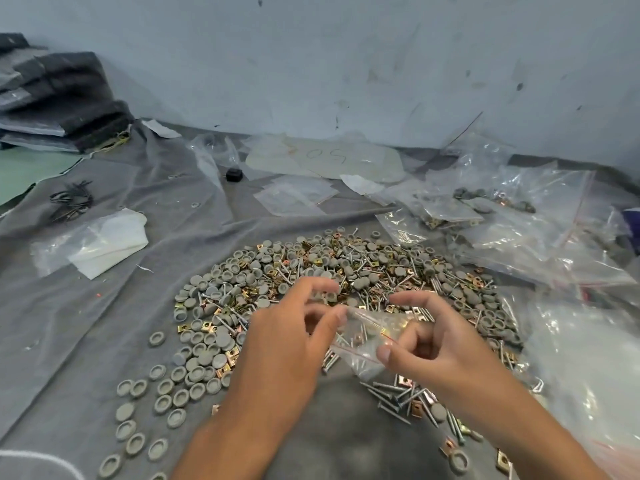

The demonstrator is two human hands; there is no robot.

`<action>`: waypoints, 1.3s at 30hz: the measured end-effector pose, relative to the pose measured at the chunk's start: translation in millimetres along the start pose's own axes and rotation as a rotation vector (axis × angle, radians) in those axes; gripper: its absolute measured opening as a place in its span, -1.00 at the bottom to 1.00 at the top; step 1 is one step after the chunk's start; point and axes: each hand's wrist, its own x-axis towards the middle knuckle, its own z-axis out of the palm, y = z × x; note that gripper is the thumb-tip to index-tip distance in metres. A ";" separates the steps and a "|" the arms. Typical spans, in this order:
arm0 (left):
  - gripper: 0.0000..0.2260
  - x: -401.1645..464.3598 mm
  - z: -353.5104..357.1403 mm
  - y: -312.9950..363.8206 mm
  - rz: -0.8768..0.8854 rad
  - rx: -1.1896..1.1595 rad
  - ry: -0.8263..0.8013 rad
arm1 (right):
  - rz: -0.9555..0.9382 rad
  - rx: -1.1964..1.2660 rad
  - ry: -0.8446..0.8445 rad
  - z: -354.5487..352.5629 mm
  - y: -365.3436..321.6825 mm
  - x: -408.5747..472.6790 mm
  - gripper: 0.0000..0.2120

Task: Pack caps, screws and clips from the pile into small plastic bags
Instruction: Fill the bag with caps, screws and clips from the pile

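A person's two bare hands work a small clear plastic zip bag with a red seal line [369, 336] just above a broad pile of grey round plastic caps, silver screws and brass-coloured square clips [332, 292] spread on a grey cloth-covered table [104, 306]. The left hand [287, 337] pinches the bag's left edge between thumb and forefinger, its other fingers lifted clear; the right hand [436, 341] pinches the right side by the red line, forefinger arched over the top. Held from both ends this way, the bag seems to be having its mouth pulled apart or pressed closed; which one cannot be told. A few pieces appear to sit inside it, though the film blurs them.

The bag hangs directly over the pile, so anything dropped falls back among the stock. Loose caps [145, 403] trail toward the near left, and a small cluster of screws and clips [405, 396] lies near, under the right wrist, likely a portion set aside within easy reach. Filled bags [450, 211] are heaped at the far right, out of the working area, beside large crumpled clear bags [540, 216]. Flat empty small bags [294, 195] wait beyond the pile at centre, and a white folded sheet in plastic [104, 244] rests at left
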 end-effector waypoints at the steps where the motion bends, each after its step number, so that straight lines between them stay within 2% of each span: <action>1: -0.82 -0.2 0.0 -0.3 0.010 0.010 0.017 | 0.018 -0.028 0.007 0.3 1.1 0.1 -0.50; 4: -0.67 -2.7 0.6 -3.4 0.115 0.111 -0.022 | 0.025 -0.091 0.099 1.9 1.4 1.7 -0.59; 7: -0.75 -5.0 1.1 -2.8 0.226 0.183 -0.057 | -0.031 -0.070 0.205 5.3 -0.7 3.4 -0.63; 9: -0.83 -4.7 0.7 -0.6 0.270 0.186 0.000 | -0.067 -0.054 0.212 6.5 -3.3 4.0 -0.61; 11: -0.79 -2.3 -1.5 -0.5 0.249 0.171 0.107 | -0.086 -0.067 0.188 5.2 -3.7 5.0 -0.63; 13: -0.72 1.9 -6.3 -3.7 0.175 0.176 0.216 | -0.065 -0.265 0.172 3.4 0.9 5.9 -0.75; 15: -0.66 6.1 -10.3 -7.8 0.124 0.198 0.293 | -0.009 -0.603 0.089 3.5 9.3 4.5 -0.82; 17: -0.65 8.1 -11.1 -9.1 0.120 0.216 0.324 | 0.022 -0.873 -0.024 5.4 17.5 2.0 -0.78; 20: -0.67 7.2 -6.5 -8.1 0.141 0.272 0.288 | 0.010 -1.031 -0.106 7.1 21.3 0.6 -0.71; 28: -0.70 -0.5 3.5 -1.8 0.108 0.242 0.049 | 0.039 -1.049 -0.117 16.1 15.8 -4.5 -0.94; 35: -0.69 -1.2 4.8 0.1 0.093 0.237 -0.016 | -0.030 -1.073 -0.100 11.4 20.3 -5.0 -0.92; 37: -0.66 -1.7 5.2 -0.2 0.081 0.246 -0.027 | -0.039 -0.982 -0.087 6.0 21.2 -3.5 -0.90; 39: -0.65 -1.8 5.9 -1.1 0.080 0.247 -0.030 | -0.048 -0.791 -0.066 -0.7 19.2 -1.5 -0.88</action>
